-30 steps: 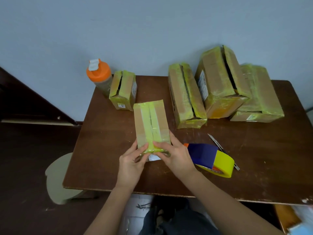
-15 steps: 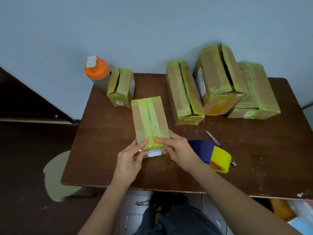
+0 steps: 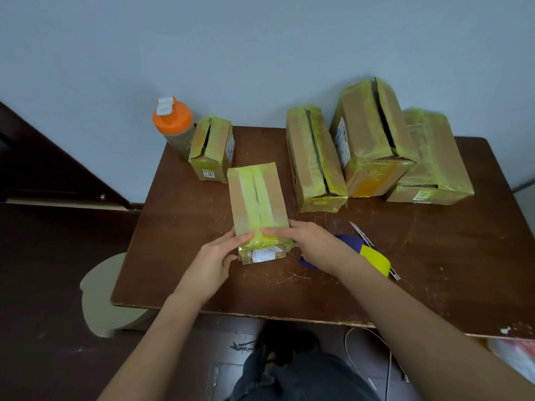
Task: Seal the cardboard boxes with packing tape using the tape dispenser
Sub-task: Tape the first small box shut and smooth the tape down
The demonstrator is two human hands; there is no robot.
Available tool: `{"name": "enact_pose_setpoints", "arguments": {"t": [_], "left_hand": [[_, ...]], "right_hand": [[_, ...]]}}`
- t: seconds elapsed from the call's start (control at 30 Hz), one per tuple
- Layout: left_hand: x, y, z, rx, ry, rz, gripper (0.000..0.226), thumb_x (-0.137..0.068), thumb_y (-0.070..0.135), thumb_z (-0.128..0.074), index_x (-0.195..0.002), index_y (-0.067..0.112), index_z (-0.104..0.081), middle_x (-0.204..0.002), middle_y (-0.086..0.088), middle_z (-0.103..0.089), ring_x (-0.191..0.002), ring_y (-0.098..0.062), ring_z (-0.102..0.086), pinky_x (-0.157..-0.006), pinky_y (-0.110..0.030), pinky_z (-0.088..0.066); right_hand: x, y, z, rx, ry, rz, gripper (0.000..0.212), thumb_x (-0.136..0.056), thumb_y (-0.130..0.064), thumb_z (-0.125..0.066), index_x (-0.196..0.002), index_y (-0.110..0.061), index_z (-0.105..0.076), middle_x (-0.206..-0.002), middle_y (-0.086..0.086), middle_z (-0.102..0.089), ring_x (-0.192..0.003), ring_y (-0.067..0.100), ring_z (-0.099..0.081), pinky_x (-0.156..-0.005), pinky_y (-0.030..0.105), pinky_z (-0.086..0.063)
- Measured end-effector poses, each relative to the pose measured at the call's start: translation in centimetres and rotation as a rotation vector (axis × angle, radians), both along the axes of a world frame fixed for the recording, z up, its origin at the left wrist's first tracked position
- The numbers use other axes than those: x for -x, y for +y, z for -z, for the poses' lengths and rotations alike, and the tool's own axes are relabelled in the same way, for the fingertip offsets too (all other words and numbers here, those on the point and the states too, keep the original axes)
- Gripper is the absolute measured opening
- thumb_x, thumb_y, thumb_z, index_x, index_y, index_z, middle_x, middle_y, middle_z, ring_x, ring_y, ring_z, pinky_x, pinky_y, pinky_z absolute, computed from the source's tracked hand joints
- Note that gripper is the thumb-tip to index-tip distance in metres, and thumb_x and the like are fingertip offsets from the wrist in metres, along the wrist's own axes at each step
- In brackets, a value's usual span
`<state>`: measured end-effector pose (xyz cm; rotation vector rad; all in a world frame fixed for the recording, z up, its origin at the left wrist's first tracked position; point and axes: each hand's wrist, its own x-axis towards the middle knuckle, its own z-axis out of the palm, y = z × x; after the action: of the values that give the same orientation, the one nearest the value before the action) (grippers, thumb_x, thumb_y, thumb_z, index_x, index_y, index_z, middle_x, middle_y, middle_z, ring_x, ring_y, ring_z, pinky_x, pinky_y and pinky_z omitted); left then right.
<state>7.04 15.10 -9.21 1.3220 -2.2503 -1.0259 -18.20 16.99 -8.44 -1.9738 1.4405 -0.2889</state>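
Observation:
A small cardboard box (image 3: 256, 198) lies in the middle of the brown table (image 3: 434, 256), with a strip of yellow-green tape down its top seam and over its near end. My left hand (image 3: 215, 260) holds the near left corner, thumb on the tape on top. The straight fingers of my right hand (image 3: 312, 244) press along the near top edge. Just right of my right wrist lies the blue tape dispenser with its yellow roll (image 3: 370, 254), partly hidden by my forearm.
A utility knife (image 3: 360, 230) lies beside the dispenser. At the back stand an orange-capped bottle (image 3: 173, 125), a small taped box (image 3: 212, 149), a long box (image 3: 314, 157), a tall box (image 3: 373, 137) and a flat box (image 3: 437, 160). A stool (image 3: 98, 296) stands at the left.
Both hands stay at the near end of the small box; my fingers have slid slightly along the tape there. The box and the dispenser have not moved.

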Motion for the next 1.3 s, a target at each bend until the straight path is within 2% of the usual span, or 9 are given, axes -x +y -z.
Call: {"name": "enact_pose_setpoints", "arguments": {"t": [0.17,0.4,0.53,0.63,0.83,0.93,1.07,1.2,1.3], "left_hand": [[0.9,0.0,-0.6,-0.009,-0.011,-0.049,0.057,-0.086,-0.006,-0.065,-0.132,0.027,-0.058,-0.138,0.015,-0.045,-0.126,0.000,-0.044,-0.100,0.001,-0.023],[1.4,0.0,-0.7,-0.091,0.026,-0.120,0.054,-0.084,-0.001,-0.070,-0.130,0.025,-0.060,-0.131,0.015,-0.048,-0.121,0.011,-0.038,-0.094,0.007,-0.022],[1.9,0.4,-0.4,-0.113,0.119,-0.232,0.052,-0.082,-0.002,-0.072,-0.123,0.028,-0.063,-0.127,-0.001,-0.062,-0.123,-0.006,-0.053,-0.106,-0.015,-0.037],[2.8,1.2,-0.4,-0.098,0.185,-0.358,0.045,-0.084,-0.006,-0.067,-0.119,0.021,-0.065,-0.107,-0.009,-0.071,-0.107,0.001,-0.053,-0.093,-0.030,-0.046],[3.1,1.3,-0.5,-0.108,0.189,-0.343,0.041,-0.084,-0.006,-0.067,-0.120,0.013,-0.066,-0.104,-0.016,-0.072,-0.100,0.012,-0.035,-0.092,-0.025,-0.038],[3.4,1.5,-0.3,-0.052,0.176,-0.394,0.043,-0.085,-0.007,-0.066,-0.119,0.020,-0.063,-0.100,-0.011,-0.073,-0.078,0.016,-0.060,-0.059,-0.016,-0.049],[3.2,2.0,-0.3,-0.027,0.161,-0.368,0.042,-0.084,-0.006,-0.067,-0.121,0.015,-0.064,-0.105,-0.003,-0.071,-0.091,0.006,-0.061,-0.071,-0.008,-0.048],[3.4,1.8,0.0,-0.028,0.156,-0.415,0.039,-0.084,-0.005,-0.069,-0.119,0.012,-0.066,-0.099,0.002,-0.071,-0.066,0.011,-0.060,-0.062,-0.003,-0.043],[3.5,1.8,-0.2,-0.051,0.173,-0.410,0.039,-0.082,-0.002,-0.071,-0.119,0.013,-0.067,-0.102,0.006,-0.069,-0.077,0.016,-0.061,-0.072,-0.002,-0.045]], "right_hand": [[0.2,-0.7,0.4,0.058,0.057,-0.035,0.090,-0.082,0.025,-0.037,-0.143,-0.042,-0.044,-0.133,0.007,-0.059,-0.114,0.027,-0.058,-0.084,0.026,-0.046],[0.2,-0.7,-0.5,0.008,0.040,-0.055,0.073,-0.089,0.014,-0.053,-0.145,-0.032,-0.044,-0.125,0.009,-0.061,-0.102,0.021,-0.057,-0.077,0.022,-0.039],[-0.4,-0.7,0.2,0.016,0.005,-0.009,0.067,-0.089,0.004,-0.063,-0.142,-0.034,-0.048,-0.106,0.010,-0.067,-0.086,0.022,-0.060,-0.078,0.032,-0.048],[-1.3,0.0,0.8,0.009,-0.082,0.111,0.064,-0.088,0.007,-0.061,-0.138,-0.033,-0.053,-0.114,0.008,-0.067,-0.099,0.023,-0.062,-0.088,0.038,-0.052],[-1.3,0.1,1.0,-0.019,-0.072,0.148,0.061,-0.089,0.002,-0.063,-0.138,-0.034,-0.053,-0.116,0.007,-0.068,-0.103,0.022,-0.063,-0.091,0.038,-0.052],[-2.3,0.4,1.2,0.004,-0.103,0.223,0.062,-0.087,0.009,-0.060,-0.135,-0.030,-0.057,-0.103,0.010,-0.069,-0.091,0.024,-0.064,-0.083,0.041,-0.054],[-1.9,0.3,1.2,-0.037,-0.097,0.196,0.058,-0.092,0.003,-0.059,-0.137,-0.033,-0.054,-0.105,0.010,-0.067,-0.092,0.024,-0.063,-0.084,0.040,-0.053],[-2.6,0.4,1.4,0.035,-0.095,0.239,0.061,-0.088,0.011,-0.058,-0.134,-0.029,-0.059,-0.100,0.014,-0.068,-0.091,0.028,-0.064,-0.082,0.042,-0.053],[-2.2,0.5,0.3,-0.030,-0.166,0.265,0.048,-0.091,-0.008,-0.066,-0.132,-0.031,-0.060,-0.109,0.004,-0.070,-0.091,0.016,-0.065,-0.086,0.031,-0.052]]}}
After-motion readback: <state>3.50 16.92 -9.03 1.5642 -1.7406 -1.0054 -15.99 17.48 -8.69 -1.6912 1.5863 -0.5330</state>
